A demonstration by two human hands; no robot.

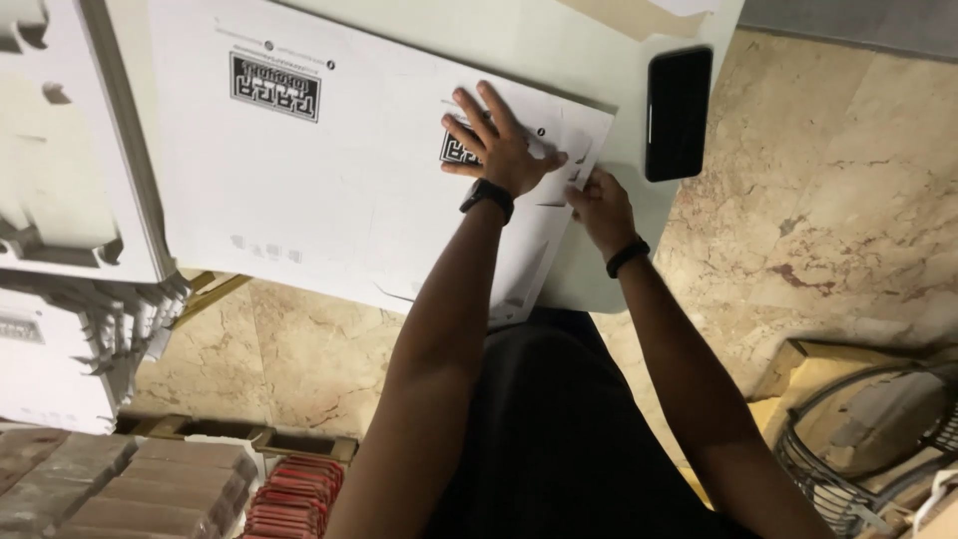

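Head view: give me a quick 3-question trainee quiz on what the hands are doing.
1. True or false: the left hand lies flat on the white cardboard sheet.
2. What touches the right hand? A) the sheet's edge B) the black phone C) the wire basket
3. Fill in: each wrist wears a black ____.

Key: 1 true; 2 A; 3 band.

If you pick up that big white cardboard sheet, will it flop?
The white cardboard sheet is flat, thin and wide, so it would probably bend or sag when lifted by one edge. It likely slides easily on the table. The left hand presses it flat; the right hand grips its edge.
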